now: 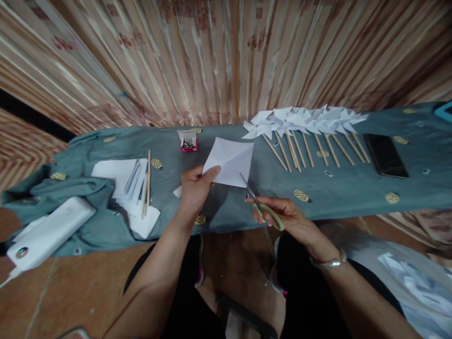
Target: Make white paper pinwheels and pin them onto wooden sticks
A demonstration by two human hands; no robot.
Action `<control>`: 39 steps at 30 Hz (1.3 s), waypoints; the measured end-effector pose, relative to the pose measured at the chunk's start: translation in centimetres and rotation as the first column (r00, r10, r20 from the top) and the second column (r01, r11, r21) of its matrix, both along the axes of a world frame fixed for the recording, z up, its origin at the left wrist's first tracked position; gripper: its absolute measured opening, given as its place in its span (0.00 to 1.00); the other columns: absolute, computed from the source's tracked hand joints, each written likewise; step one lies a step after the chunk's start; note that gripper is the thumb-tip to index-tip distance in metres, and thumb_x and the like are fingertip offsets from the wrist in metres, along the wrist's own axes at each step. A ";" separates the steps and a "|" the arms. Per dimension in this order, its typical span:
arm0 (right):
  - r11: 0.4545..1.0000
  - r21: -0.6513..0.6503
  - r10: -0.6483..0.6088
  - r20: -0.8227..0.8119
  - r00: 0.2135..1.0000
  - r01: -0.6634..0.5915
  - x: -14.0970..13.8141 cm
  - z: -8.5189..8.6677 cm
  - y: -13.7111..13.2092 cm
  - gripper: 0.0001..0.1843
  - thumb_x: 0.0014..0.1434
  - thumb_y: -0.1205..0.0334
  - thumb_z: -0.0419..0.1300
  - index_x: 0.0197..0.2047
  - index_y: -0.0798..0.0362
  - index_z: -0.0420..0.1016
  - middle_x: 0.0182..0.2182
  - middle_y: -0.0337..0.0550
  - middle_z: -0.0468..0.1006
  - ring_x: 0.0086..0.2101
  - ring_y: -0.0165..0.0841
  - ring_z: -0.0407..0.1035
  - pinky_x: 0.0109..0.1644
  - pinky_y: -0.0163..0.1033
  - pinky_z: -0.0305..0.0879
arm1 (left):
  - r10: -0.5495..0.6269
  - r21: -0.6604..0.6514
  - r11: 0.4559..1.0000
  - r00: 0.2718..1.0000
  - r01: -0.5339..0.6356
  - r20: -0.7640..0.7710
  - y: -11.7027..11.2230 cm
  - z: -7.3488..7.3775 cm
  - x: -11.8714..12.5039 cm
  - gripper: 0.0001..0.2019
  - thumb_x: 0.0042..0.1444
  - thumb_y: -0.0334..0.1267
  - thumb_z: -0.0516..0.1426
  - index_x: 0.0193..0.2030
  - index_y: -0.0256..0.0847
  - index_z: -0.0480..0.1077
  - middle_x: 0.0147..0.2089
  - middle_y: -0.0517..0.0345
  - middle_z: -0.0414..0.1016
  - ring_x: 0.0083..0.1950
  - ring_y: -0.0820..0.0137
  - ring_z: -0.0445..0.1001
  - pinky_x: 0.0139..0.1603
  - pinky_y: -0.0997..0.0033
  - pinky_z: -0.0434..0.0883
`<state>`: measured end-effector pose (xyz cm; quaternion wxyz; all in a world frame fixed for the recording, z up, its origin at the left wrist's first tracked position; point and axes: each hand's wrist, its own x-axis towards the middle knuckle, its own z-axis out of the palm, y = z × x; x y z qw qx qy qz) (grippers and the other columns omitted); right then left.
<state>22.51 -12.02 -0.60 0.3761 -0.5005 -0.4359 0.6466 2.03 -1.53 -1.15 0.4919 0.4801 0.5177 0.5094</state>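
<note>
My left hand [197, 186] pinches a square sheet of white paper [231, 160] by its left edge, thumb on top. Diagonal creases cross the sheet. In my right hand [286, 216] is a pair of scissors [270, 216] with pale green handles, fingers in the loops. The blades reach the paper's lower right corner, one of them lying over its face; whether they have cut in, I cannot tell. Behind and to the right lies a row of white paper pinwheels [303, 120] on wooden sticks. A small red-and-white box of metal pins [189, 142] stands open behind my left hand.
Loose white papers [116, 172] and a few wooden sticks [147, 183] lie to the left, near a white device [52, 235] with a cable. A black phone [385, 156] rests at right on the green tablecloth [346, 197]. Curtains [226, 61] hang behind; a plastic bag [399, 273] sits at lower right.
</note>
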 end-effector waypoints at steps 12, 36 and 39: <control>1.000 -0.008 -0.006 0.011 1.000 0.006 0.1 -0.1 0.1 0.29 0.47 0.49 0.70 0.50 0.53 0.79 0.29 0.41 0.75 0.28 0.28 0.64 0.32 0.35 0.65 | -0.012 -0.018 1.000 1.000 0.012 0.003 -0.1 -0.1 0.4 0.11 0.43 0.42 0.65 0.20 0.38 0.73 0.19 0.63 0.68 0.22 0.76 0.63 0.23 0.75 0.60; 1.000 -0.006 -0.022 -0.018 1.000 0.022 0.2 -0.8 0.1 0.25 0.47 0.51 0.71 0.48 0.50 0.80 0.27 0.39 0.75 0.27 0.27 0.65 0.32 0.34 0.66 | -0.018 -0.005 1.000 1.000 0.018 0.016 0.1 -0.6 0.3 0.11 0.43 0.43 0.66 0.20 0.38 0.74 0.19 0.63 0.68 0.21 0.76 0.63 0.22 0.75 0.59; 0.999 -0.016 -0.030 -0.016 0.999 0.030 0.2 -1.1 0.1 0.25 0.46 0.51 0.71 0.48 0.49 0.80 0.26 0.38 0.75 0.26 0.26 0.64 0.31 0.33 0.67 | -0.015 0.004 1.000 1.000 0.014 0.015 0.1 -0.7 0.3 0.11 0.43 0.44 0.66 0.21 0.38 0.74 0.19 0.63 0.69 0.21 0.76 0.63 0.22 0.75 0.59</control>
